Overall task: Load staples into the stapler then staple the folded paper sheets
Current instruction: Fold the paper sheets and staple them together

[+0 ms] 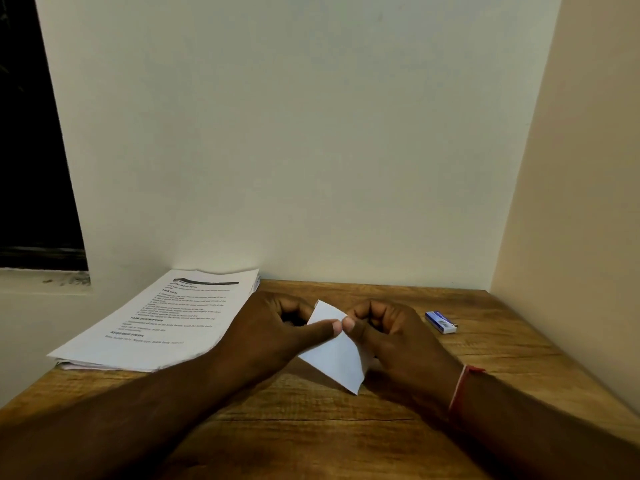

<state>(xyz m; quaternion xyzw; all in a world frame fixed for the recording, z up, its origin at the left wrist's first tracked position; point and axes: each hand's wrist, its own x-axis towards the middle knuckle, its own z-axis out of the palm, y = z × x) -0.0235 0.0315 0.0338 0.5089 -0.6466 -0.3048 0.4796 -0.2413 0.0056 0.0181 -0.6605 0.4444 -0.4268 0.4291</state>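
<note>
A small folded white paper is held above the middle of the wooden table. My left hand pinches its upper edge from the left, thumb on top. My right hand pinches the same edge from the right, so the two thumbs nearly touch. The paper's lower corner points down toward the table. A small blue and white staple box lies on the table to the right of my right hand. No stapler is in view.
A stack of printed sheets lies at the table's back left, partly over the edge. Walls close in behind and to the right. A dark window is at far left.
</note>
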